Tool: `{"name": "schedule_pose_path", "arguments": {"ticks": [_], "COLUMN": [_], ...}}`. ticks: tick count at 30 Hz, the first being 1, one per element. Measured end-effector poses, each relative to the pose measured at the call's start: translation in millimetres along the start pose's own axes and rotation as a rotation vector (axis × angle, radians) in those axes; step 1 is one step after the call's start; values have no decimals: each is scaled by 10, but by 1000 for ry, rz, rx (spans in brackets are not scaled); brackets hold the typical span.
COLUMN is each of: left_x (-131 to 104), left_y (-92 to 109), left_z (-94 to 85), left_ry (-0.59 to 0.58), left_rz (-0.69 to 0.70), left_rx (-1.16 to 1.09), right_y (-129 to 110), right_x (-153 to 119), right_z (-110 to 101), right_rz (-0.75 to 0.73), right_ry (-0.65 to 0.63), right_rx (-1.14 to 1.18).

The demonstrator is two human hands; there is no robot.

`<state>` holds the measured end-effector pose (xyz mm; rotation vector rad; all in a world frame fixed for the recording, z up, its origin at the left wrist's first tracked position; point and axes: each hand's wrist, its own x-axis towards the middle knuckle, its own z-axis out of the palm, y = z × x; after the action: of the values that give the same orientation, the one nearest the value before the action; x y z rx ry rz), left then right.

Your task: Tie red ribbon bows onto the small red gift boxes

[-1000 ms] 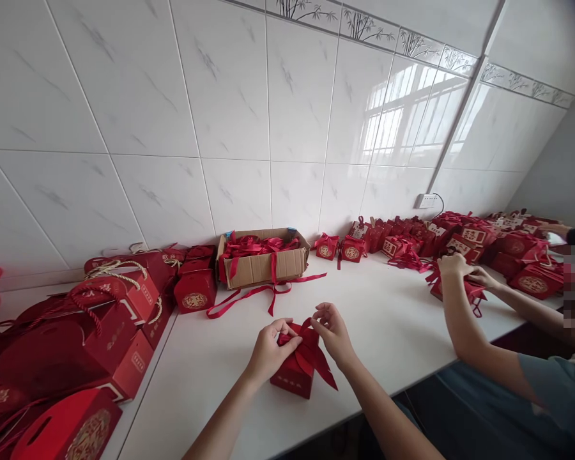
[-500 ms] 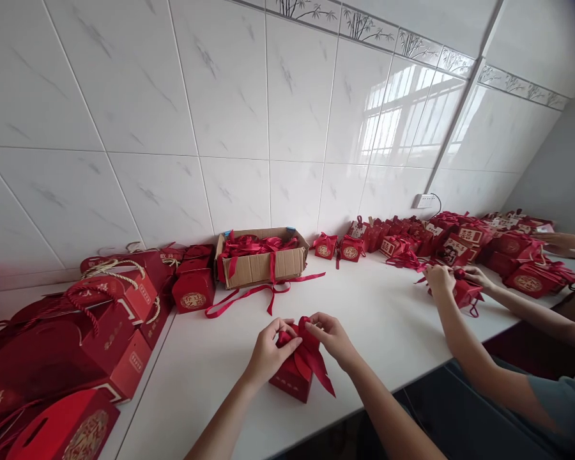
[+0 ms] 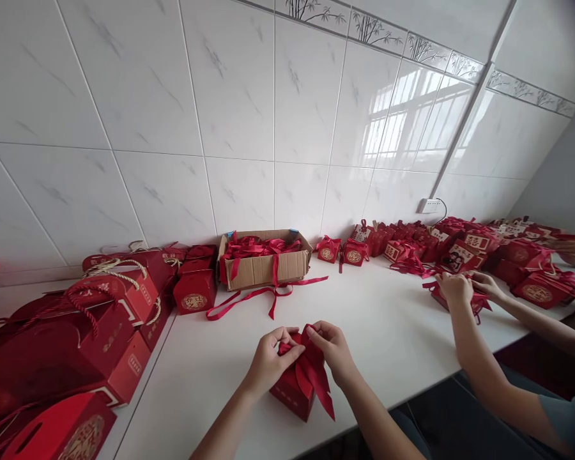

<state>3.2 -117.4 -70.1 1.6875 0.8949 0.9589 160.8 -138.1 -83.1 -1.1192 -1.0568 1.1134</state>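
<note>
A small red gift box (image 3: 291,391) stands on the white table in front of me, with a red satin ribbon (image 3: 320,382) at its top. One ribbon tail hangs down over the box's right side. My left hand (image 3: 274,358) pinches a loop of the ribbon at the upper left of the box. Across from it, my right hand (image 3: 333,348) pinches another part of the ribbon at the upper right, thumb and forefinger pressed together. My fingers partly hide the knot between them.
Behind the box sits a cardboard carton (image 3: 263,271) full of red ribbons; a loose ribbon (image 3: 249,300) trails before it. Larger red boxes (image 3: 91,326) are heaped at left. Two small finished-looking boxes (image 3: 353,253) stand near the wall. A co-worker's hands (image 3: 455,287) handle another box at right.
My right hand's ribbon loop looks smaller and flatter between the fingers. Both hands stay at the box top. The co-worker's hands have shifted slightly over their box.
</note>
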Motion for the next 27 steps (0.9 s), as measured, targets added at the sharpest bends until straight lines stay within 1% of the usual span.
{"name": "schedule_pose_path", "arguments": {"ticks": [7, 14, 16, 18, 20, 22, 23, 24, 25, 27], "left_x": [12, 10, -1, -14, -25, -32, -34, -36, -37, -37], "left_y": [-58, -51, -57, -66, -68, -62, -58, -56, -57, -79], "left_z": [25, 26, 15, -3, -20, -24, -19, -10, 1, 18], "left_ry": [2, 5, 22, 40, 42, 47, 68, 99, 138, 221], "left_rz": [-4, -19, -10, 9, 34, 52, 58, 60, 59, 56], "left_rx": [26, 82, 86, 73, 41, -14, -47, -77, -102, -134], "right_y": [129, 207, 185, 153, 135, 151, 173, 202, 235, 299], "right_x": [-20, -26, -33, -53, -99, -179, -230, -286, -344, -442], "right_z": [59, 125, 81, -31, -189, -337, -386, -411, -411, -355], "right_rz": [-22, -57, -28, -2, -53, -157, -194, -221, -233, -232], "right_ry": [99, 200, 146, 41, -88, -231, -299, -334, -337, -276], "right_rx": [92, 124, 120, 68, -49, -209, -300, -392, -484, -627]}}
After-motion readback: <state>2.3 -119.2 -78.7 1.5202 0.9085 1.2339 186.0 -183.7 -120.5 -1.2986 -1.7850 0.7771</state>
